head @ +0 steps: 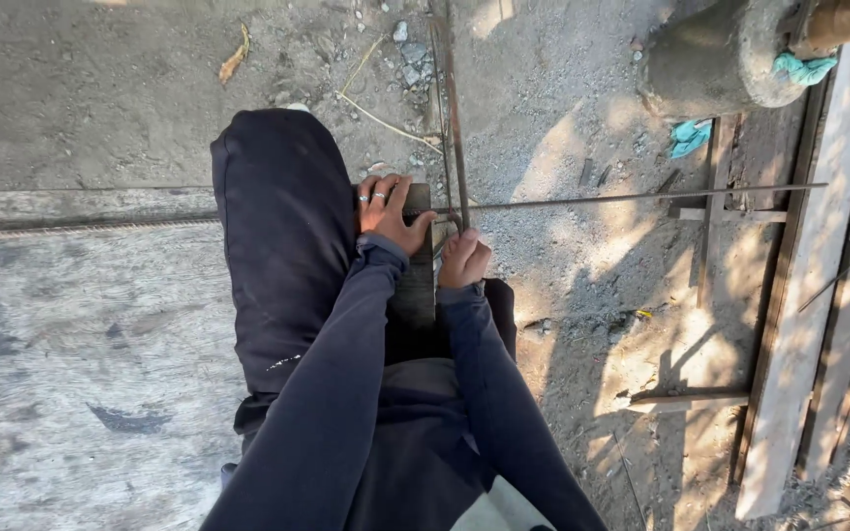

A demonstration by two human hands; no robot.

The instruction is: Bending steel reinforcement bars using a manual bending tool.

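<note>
Seen from above, the left hand [386,211] presses flat on a small dark block [415,258] while the right hand [463,260], just beside it, seems clenched around a thin steel rod [641,198] whose length runs away rightward over sandy ground [563,128].

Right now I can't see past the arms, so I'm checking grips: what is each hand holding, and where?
The right hand grips a thin steel rod near its bent corner. The left hand presses flat on a dark block, holding nothing.
</note>
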